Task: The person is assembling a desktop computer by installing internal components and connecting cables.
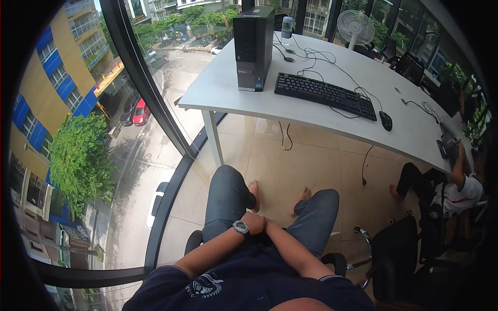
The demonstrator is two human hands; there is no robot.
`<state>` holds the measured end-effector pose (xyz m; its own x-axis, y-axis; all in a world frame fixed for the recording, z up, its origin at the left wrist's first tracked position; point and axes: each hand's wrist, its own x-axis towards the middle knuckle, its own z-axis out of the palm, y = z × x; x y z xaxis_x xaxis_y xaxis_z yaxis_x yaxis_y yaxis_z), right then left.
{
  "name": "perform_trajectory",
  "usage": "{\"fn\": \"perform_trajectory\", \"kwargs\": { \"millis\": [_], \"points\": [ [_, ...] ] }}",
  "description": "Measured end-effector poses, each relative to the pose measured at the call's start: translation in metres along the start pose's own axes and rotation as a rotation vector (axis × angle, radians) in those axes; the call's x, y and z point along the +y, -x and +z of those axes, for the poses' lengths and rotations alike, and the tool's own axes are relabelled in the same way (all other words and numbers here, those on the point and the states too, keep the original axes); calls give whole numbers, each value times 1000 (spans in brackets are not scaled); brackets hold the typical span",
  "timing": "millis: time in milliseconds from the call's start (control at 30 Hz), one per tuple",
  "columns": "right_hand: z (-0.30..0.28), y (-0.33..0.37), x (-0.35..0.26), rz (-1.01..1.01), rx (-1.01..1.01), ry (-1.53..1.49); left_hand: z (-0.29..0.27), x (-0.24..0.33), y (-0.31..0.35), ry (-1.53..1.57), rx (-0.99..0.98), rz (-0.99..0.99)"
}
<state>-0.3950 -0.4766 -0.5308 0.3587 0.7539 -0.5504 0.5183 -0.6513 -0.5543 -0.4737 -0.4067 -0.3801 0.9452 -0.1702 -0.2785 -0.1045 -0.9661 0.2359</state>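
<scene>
My left hand [253, 223], with a silver watch [240, 227] at its wrist, lies closed in my lap between my thighs. My right hand [268, 225] meets it there, and the two touch. The left hand's knuckles show; whatever its fingers may close around is hidden. The right hand's fingers are out of sight beside the left hand. Beyond my knees stands a white table [207, 93]. On it are an upright black computer tower [252, 52], a black keyboard [326, 95] and a black mouse [385, 121], all apart from my hands.
Cables [332, 59] run across the table, and some hang below it. A tall window with a dark frame [150, 78] is on my left. At right are a black office chair [395, 254] and a seated person [461, 189]. A white fan [355, 28] stands behind the table.
</scene>
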Motion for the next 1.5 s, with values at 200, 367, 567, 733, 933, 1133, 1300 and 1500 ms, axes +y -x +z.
{"fn": "perform_trajectory", "kwargs": {
  "millis": [200,367,567,733,933,1133,1300,1500],
  "points": [
    [29,-1,9,-36,1,-45,-1,-16,22,231,28,-193],
    [40,-8,2,2,-27,-29,-8,-8,3,333,-183,-354],
    [37,1,6,85,11,13,18,-2,-42,410,-439,-318],
    [19,-24,-9,317,168,45,70,-49,-90,461,-603,-91],
    [-17,-51,-5,645,227,89,73,-55,-110,366,-367,-51],
    [-15,-50,-4,706,214,113,36,-25,-110,579,-147,-194],
    [-20,-45,-1,743,212,112,39,-18,-116,674,-152,-147],
    [-24,-45,2,770,206,128,45,-10,-122,695,-170,-89]
  ]
}}
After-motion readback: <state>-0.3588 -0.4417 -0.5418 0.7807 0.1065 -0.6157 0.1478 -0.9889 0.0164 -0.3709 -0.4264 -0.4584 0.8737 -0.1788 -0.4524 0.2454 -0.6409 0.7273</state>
